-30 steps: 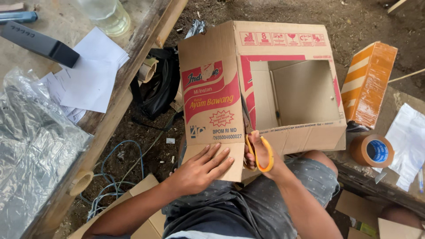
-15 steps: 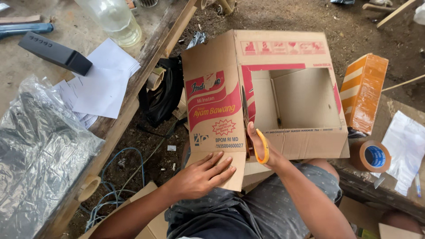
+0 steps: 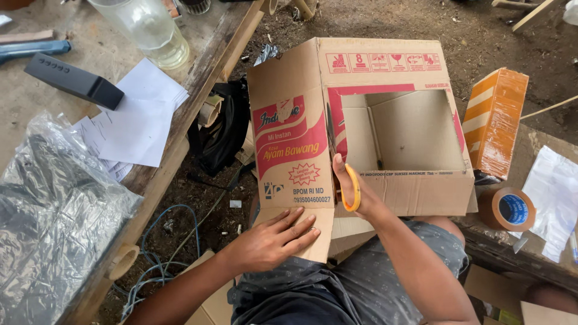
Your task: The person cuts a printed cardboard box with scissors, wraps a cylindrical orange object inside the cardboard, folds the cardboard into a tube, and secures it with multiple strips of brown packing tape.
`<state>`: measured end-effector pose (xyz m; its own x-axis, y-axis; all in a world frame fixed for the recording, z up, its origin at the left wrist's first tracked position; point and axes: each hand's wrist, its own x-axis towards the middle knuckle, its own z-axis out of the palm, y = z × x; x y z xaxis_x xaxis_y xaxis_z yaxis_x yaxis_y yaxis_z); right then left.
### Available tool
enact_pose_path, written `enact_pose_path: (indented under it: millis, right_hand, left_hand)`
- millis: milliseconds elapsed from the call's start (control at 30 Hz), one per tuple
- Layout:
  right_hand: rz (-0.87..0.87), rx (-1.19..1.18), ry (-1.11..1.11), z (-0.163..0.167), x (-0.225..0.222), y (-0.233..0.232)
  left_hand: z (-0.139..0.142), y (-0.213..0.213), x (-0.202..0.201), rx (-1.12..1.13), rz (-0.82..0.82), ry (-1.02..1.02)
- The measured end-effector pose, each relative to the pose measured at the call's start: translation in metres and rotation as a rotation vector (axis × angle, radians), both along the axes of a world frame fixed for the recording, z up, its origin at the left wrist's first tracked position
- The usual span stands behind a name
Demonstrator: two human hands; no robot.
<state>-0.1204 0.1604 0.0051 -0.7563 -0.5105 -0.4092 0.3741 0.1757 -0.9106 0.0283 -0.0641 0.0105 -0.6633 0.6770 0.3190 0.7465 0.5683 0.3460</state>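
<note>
The person is sitting with a printed cardboard box (image 3: 373, 120) resting on their lap, its cut-out window facing up toward the camera. The left hand (image 3: 274, 241) is lying flat and spread, fingers extended, pressing down on the box's lower flap near the bottom left corner of the carton; it is grasping nothing, only bearing on the cardboard. The right hand (image 3: 355, 189) is gripping a pair of scissors with yellow handles (image 3: 354, 188), the thumb threaded through one loop and the fingers curled around the grip. The blades are pointing up along the box's corner edge, between the red printed side and the windowed face, and appear to be touching the cardboard there; how far the blades are parted cannot be told.

Just right of the box, an orange striped carton (image 3: 495, 120) is standing tilted, and a roll of brown packing tape (image 3: 509, 209) is lying on a wooden plank beside a clear plastic bag (image 3: 554, 192). On the wooden bench (image 3: 180, 120) at the left, white papers (image 3: 135, 117), a black bar-shaped device (image 3: 72, 81), a glass jar (image 3: 147, 27) and crumpled plastic sheeting (image 3: 48, 210) are lying well apart from the hands.
</note>
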Motion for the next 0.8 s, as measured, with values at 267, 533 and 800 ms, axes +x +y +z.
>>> enact_pose_path:
  millis: [267, 533, 800]
  right_hand:
    - [-0.008, 0.258, 0.252, 0.005, 0.003, -0.010]
    - [0.007, -0.083, 0.164, 0.031, -0.008, -0.026]
    - [-0.014, -0.105, 0.197, 0.020, -0.022, -0.025]
  left_hand:
    - [0.000, 0.002, 0.004, 0.039, 0.048, 0.051]
    - [0.006, -0.004, 0.005, 0.027, 0.002, 0.025]
    - [-0.001, -0.002, 0.008, 0.085, 0.005, 0.033]
